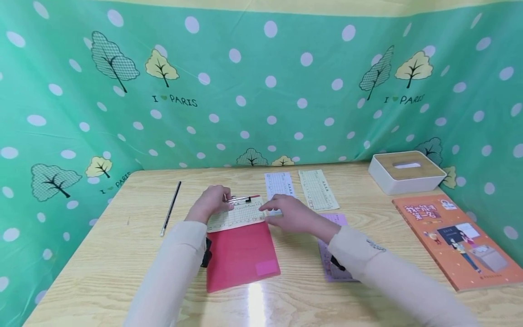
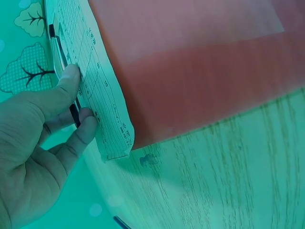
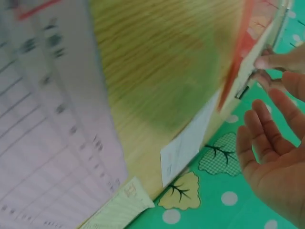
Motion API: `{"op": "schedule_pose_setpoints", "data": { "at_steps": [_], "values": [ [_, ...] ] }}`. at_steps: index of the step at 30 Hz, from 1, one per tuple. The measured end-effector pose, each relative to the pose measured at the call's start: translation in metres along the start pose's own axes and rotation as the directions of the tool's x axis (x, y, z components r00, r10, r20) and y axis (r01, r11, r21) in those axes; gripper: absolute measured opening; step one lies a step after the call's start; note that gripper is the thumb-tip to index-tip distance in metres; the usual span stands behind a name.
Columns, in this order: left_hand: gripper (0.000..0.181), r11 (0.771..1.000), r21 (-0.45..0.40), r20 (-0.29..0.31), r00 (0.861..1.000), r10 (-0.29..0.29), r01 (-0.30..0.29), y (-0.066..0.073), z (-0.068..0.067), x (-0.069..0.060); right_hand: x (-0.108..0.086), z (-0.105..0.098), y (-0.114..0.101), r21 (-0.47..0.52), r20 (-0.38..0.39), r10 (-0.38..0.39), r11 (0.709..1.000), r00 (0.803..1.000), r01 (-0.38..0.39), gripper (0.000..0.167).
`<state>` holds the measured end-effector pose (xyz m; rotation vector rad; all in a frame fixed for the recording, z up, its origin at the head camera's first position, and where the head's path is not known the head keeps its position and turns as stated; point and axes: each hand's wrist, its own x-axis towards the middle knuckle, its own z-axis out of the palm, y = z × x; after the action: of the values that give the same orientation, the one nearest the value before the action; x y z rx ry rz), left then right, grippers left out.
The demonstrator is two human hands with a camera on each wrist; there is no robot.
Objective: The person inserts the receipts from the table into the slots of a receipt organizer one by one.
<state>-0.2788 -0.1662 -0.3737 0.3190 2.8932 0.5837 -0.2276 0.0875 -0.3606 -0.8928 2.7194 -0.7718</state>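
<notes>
A red clip folder [image 1: 241, 259] lies on the table with a cream printed slip [image 1: 237, 217] across its top part. At the folder's far edge is a metal clip [image 1: 239, 200] with black ends. My left hand [image 1: 210, 203] pinches the clip between thumb and fingers; the left wrist view shows the thumb [image 2: 69, 78] on it, beside the printed slip. By the slip's right end is my right hand [image 1: 290, 213], fingers loosely extended. In the right wrist view those fingers [image 3: 259, 138] hold nothing.
Two more printed slips, one white [image 1: 279, 184] and one pale green [image 1: 318, 190], lie behind the right hand. A purple printed sheet [image 1: 327, 254] is partly under the right forearm. A pencil [image 1: 170, 209] lies left; a tissue box [image 1: 404, 175] and an orange book [image 1: 457, 245] stand right.
</notes>
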Motion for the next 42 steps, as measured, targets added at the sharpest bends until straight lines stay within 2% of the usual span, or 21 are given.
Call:
{"op": "schedule_pose_setpoints", "data": {
  "at_steps": [2,7,12,19,24,31,34,37,42],
  "values": [
    [0.014,1.0,-0.008,-0.001,1.0,-0.002,0.002,-0.001,0.0,0.0,-0.008,-0.005,0.003,0.039,-0.008,0.016,0.999,1.0,-0.015,0.033],
    [0.014,1.0,-0.021,-0.003,1.0,-0.005,0.005,-0.002,0.002,0.0,-0.027,-0.015,0.013,0.04,-0.046,0.021,0.999,0.999,-0.019,0.033],
    [0.015,1.0,-0.013,-0.009,1.0,-0.004,0.004,-0.001,0.002,0.001,-0.048,-0.028,0.024,0.063,-0.123,0.029,0.998,0.992,-0.021,0.032],
    [0.015,1.0,0.002,-0.021,1.0,0.021,-0.021,-0.002,0.003,0.002,-0.075,-0.043,0.044,0.099,-0.278,0.053,0.995,0.959,-0.026,0.029],
    [0.015,0.999,0.009,-0.03,0.999,0.032,-0.031,-0.002,0.003,0.002,-0.091,-0.049,0.055,0.215,-0.314,0.178,0.97,0.933,-0.113,0.035],
    [0.015,0.999,0.017,-0.033,0.999,0.034,-0.033,-0.002,0.004,0.002,-0.112,-0.052,0.07,0.261,-0.31,0.333,0.931,0.891,-0.257,0.041],
    [0.015,1.0,0.014,-0.031,0.999,0.027,-0.026,-0.002,0.004,0.002,-0.121,-0.051,0.078,0.282,-0.281,0.395,0.905,0.875,-0.318,0.045],
    [0.014,1.0,0.012,-0.028,0.999,0.023,-0.023,-0.002,0.004,0.002,-0.13,-0.047,0.086,0.302,-0.222,0.455,0.873,0.862,-0.383,0.052],
    [0.014,1.0,0.019,-0.026,1.0,0.017,-0.017,-0.002,0.005,0.003,-0.14,-0.041,0.095,0.329,-0.077,0.515,0.822,0.854,-0.466,0.065]
  ]
}}
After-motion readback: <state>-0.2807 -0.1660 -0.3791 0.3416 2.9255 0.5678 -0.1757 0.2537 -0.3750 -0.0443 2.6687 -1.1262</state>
